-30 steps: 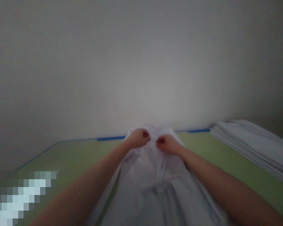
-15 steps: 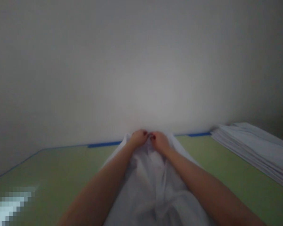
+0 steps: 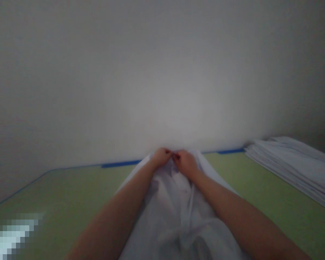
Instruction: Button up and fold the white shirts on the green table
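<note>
A white garment (image 3: pixel 176 213) lies lengthwise on the green table (image 3: pixel 76 191), running away from me toward the wall. My left hand (image 3: pixel 161 158) and my right hand (image 3: pixel 186 163) meet at its far end, fingertips touching each other. Both are closed in a pinch on the cloth near what looks like the collar. A tied band or fold crosses the garment near the bottom of the view. Both bare forearms stretch over the fabric.
A stack of folded white cloth (image 3: pixel 295 169) sits at the right on the table. A plain pale wall (image 3: pixel 162 72) rises just behind the table, whose far edge carries blue tape (image 3: pixel 121 164). A blurred patch fills the lower left corner.
My hands were a little apart on the cloth a second ago; they have come together at the garment's far end, and the view has shifted slightly.
</note>
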Motion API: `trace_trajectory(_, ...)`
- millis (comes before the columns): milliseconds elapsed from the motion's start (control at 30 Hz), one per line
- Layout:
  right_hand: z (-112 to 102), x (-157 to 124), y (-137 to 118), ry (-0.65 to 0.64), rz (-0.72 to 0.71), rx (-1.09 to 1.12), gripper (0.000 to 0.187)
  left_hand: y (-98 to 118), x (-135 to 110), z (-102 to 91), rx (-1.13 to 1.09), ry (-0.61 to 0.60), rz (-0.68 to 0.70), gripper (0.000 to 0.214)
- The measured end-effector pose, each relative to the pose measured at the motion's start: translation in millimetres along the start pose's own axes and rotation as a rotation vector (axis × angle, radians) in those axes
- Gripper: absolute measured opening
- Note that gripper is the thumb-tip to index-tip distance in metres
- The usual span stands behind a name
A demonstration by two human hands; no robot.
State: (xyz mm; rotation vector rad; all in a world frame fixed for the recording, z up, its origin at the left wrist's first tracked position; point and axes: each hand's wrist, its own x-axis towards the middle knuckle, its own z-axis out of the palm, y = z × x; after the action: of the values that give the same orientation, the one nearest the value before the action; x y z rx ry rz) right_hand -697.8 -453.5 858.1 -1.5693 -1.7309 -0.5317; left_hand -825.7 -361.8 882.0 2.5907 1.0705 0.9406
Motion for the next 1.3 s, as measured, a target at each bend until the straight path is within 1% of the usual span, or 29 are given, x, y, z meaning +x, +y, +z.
trace_trajectory(167, -2.9, -3.8, 1.2, -0.031, -0.024, -0.020, 0.025, 0.1, -0.2, 2.0, -0.082, 0.042, -0.008, 0.030)
trace_trajectory(267, -3.3, -5.1, 1.8, -0.037, -0.061, -0.036, 0.022, -0.7, -0.1, 2.7, -0.201, 0.061, -0.062, 0.033)
trace_trajectory(433, -6.3, -3.6, 2.4, -0.073, -0.193, -0.122, 0.024, 0.0, 1.3, 5.6, -0.435, 0.064, -0.194, 0.039)
trace_trajectory(533, -9.3, -1.5, 3.1, -0.122, -0.293, -0.205, 0.023, 0.9, 1.5, 6.4, -0.457, 0.049, -0.217, 0.034)
trace_trajectory(600, -10.1, -1.3, 4.2, -0.139, -0.318, -0.230, 0.022, 0.9, 0.7, 4.1, -0.462, 0.027, -0.213, 0.028)
trace_trajectory(700, -7.7, -3.3, 7.3, -0.098, -0.258, -0.168, 0.024, 1.4, -1.6, -3.7, -0.410, -0.035, -0.144, 0.023)
trace_trajectory(800, -1.5, -4.8, 12.2, -0.024, -0.153, -0.045, 0.024, 5.5, -5.2, -11.4, -0.233, -0.078, 0.024, 0.030)
trace_trajectory(900, 5.9, -3.2, 17.0, 0.021, -0.088, 0.077, 0.023, 12.8, -9.4, -14.1, -0.046, -0.033, 0.180, 0.028)
trace_trajectory(1000, 9.3, -1.3, 18.7, 0.058, -0.049, 0.150, 0.020, 18.4, -12.8, -13.6, 0.053, 0.033, 0.276, 0.023)
trace_trajectory(1067, 7.6, -1.6, 17.6, 0.065, -0.073, 0.156, 0.019, 19.3, -13.7, -13.8, 0.063, 0.050, 0.297, 0.022)
trace_trajectory(1133, 3.2, -3.0, 15.2, 0.060, -0.118, 0.137, 0.018, 17.7, -13.4, -14.8, 0.044, 0.027, 0.286, 0.024)
trace_trajectory(1200, -2.3, -4.6, 12.3, 0.047, -0.157, 0.103, 0.019, 14.2, -12.0, -15.5, -0.008, -0.014, 0.251, 0.028)
trace_trajectory(1300, -8.9, -6.0, 9.2, 0.017, -0.202, 0.033, 0.022, 7.2, -8.7, -15.6, -0.153, -0.069, 0.162, 0.031)
